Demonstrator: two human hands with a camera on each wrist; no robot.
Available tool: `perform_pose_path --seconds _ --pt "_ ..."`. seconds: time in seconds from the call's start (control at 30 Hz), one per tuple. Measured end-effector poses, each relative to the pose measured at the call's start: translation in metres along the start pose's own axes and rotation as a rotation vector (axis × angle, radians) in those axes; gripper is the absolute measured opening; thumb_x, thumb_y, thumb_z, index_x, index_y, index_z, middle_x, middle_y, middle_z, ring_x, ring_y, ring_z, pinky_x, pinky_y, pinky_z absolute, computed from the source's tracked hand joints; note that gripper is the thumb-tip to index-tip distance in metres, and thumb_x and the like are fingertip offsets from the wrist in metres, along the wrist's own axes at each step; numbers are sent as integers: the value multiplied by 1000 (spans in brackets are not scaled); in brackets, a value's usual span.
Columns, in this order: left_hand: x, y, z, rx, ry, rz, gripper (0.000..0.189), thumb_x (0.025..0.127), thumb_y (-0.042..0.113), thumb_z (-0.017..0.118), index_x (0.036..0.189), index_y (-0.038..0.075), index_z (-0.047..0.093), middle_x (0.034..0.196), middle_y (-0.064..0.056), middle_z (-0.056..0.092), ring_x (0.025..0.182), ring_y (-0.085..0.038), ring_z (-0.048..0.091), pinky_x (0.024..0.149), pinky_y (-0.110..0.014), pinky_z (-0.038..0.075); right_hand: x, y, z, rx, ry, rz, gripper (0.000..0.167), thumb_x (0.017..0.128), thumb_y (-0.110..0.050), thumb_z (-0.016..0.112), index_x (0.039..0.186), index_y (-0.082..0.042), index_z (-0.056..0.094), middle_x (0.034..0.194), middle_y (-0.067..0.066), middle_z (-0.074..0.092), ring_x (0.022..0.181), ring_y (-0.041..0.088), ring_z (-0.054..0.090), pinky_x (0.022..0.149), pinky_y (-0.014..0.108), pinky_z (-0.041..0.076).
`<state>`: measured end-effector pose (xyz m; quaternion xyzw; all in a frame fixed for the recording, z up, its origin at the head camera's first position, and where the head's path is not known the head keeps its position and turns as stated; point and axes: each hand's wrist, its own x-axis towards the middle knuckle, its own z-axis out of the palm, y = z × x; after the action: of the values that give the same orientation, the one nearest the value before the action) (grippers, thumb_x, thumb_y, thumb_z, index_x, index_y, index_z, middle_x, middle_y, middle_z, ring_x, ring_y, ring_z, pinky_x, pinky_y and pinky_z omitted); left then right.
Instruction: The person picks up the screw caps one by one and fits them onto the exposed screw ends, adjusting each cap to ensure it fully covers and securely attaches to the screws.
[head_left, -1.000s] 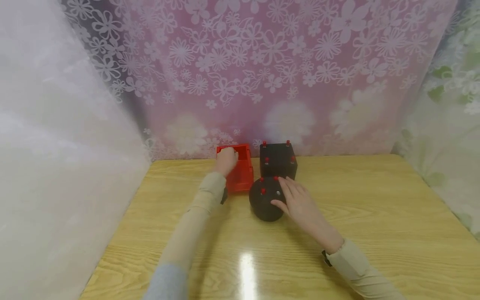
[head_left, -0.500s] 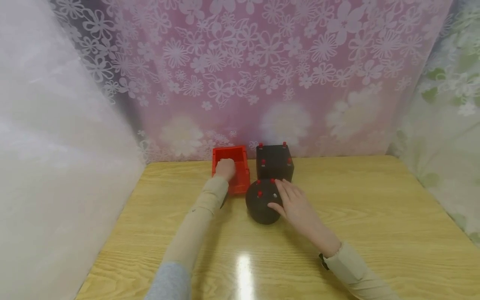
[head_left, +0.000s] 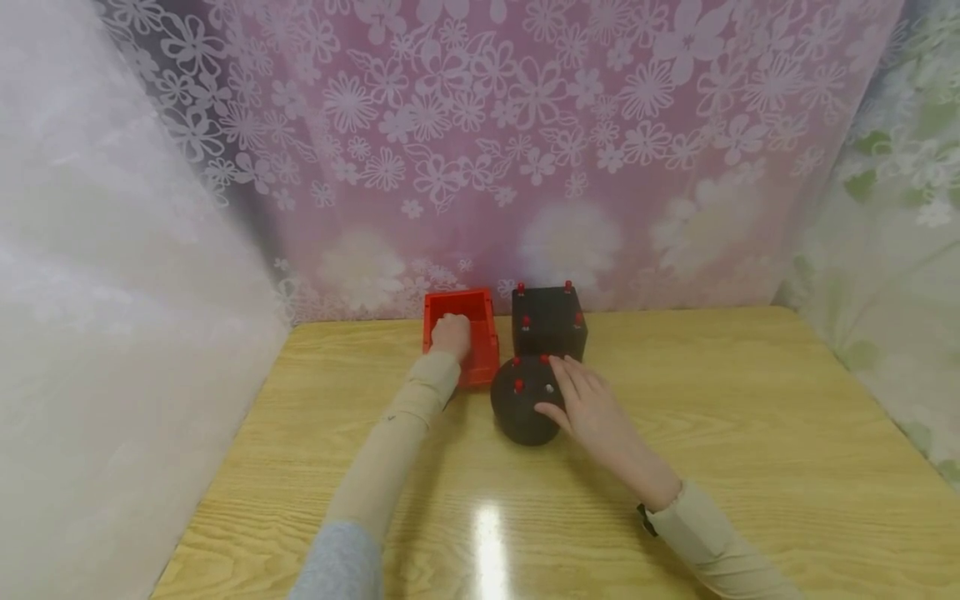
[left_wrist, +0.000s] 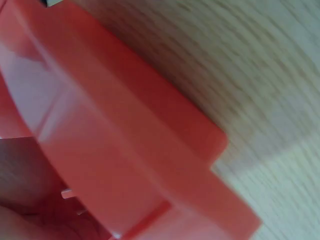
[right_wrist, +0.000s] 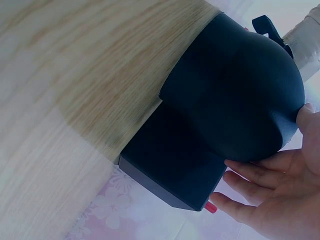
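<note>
My left hand (head_left: 452,336) reaches down inside a red open bin (head_left: 483,362), its fingertips mostly hidden. In the left wrist view, part of the hand (left_wrist: 15,175) shows behind the bin's wall (left_wrist: 110,140), near a small pale-ended pin (left_wrist: 67,194). My right hand (head_left: 603,425) rests against a round black block (head_left: 525,421), thumb on its near side and fingers extended along its top edge. Red-capped pegs (head_left: 519,385) stand on that block, along with one bare metallic spot (head_left: 550,388). The right wrist view shows the fingers (right_wrist: 255,175) lightly bent beside the block.
A square black box (head_left: 547,342) with red pegs at its top corners stands just behind the round block. The wooden table (head_left: 675,400) meets a pink floral curtain (head_left: 525,208) at the back. Pale sheets hang on both sides.
Over the last second my left hand has moved from the bin's far rim nearer and lower into the bin. The right hand stays on the round block; the view has shifted slightly.
</note>
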<state>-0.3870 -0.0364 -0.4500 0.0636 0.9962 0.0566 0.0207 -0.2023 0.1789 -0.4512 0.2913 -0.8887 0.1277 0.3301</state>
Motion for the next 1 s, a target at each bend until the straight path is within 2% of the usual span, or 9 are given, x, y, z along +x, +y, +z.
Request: perform_pose_path --seconds 0.23,0.33,0.43,0.53,0.57,0.67,0.8,0.9,1.0 --pt "-4 -1 -3 -15 79 32 19 97 6 63 112 1 75 108 -20 74 95 -35 73 81 -47 61 -1 -1 -1 -4 -31 13 86 102 -60 28 137 15 51 129 34 60 121 48 59 95 60 52" --pt "-4 -1 -4 -20 84 44 18 96 7 65 109 0 75 104 -19 74 90 -34 73 77 -46 62 -1 -1 0 -3 -19 8 85 103 -59 29 136 15 51 128 33 61 121 48 59 95 60 52" --pt "-4 -2 -8 -51 63 47 17 96 8 65 108 -1 74 103 -19 74 87 -32 73 78 -44 62 -1 1 1 -3 -4 -3 84 103 -58 31 135 16 52 127 34 61 120 49 59 94 60 52" --pt "-6 -2 -13 -101 74 69 14 97 5 63 103 -3 73 99 -20 74 85 -33 73 77 -44 63 -1 1 2 -2 -2 -1 84 103 -59 30 135 16 52 126 35 61 120 49 59 94 60 52" --pt "-7 -3 -15 -114 70 75 16 98 4 59 105 -4 72 102 -20 74 89 -33 73 80 -44 62 -1 2 2 -2 -6 3 84 103 -59 30 135 16 52 127 35 61 120 49 59 95 60 52" --pt "-13 -5 -22 -135 105 109 18 99 1 55 95 -4 71 96 -21 74 85 -32 73 77 -42 62 -1 2 2 7 -23 15 85 102 -59 29 136 15 51 129 35 60 122 50 58 96 61 51" --pt "-21 -8 -30 -219 53 105 18 98 3 58 89 -1 73 90 -15 74 80 -27 69 77 -37 61 0 1 1 17 -40 21 85 102 -59 28 137 15 50 130 35 59 123 50 57 98 61 50" --pt "-27 -10 -33 -310 -6 88 13 97 7 66 96 2 77 96 -12 76 86 -26 68 83 -36 59 0 0 0 18 -42 22 85 102 -59 29 137 16 50 130 35 59 122 50 57 98 61 50" --pt "-33 -13 -37 -371 -37 89 15 96 12 70 106 4 78 107 -11 76 97 -26 69 90 -38 58 -1 0 0 21 -42 29 85 102 -59 30 137 16 50 130 35 59 122 50 57 98 61 49"
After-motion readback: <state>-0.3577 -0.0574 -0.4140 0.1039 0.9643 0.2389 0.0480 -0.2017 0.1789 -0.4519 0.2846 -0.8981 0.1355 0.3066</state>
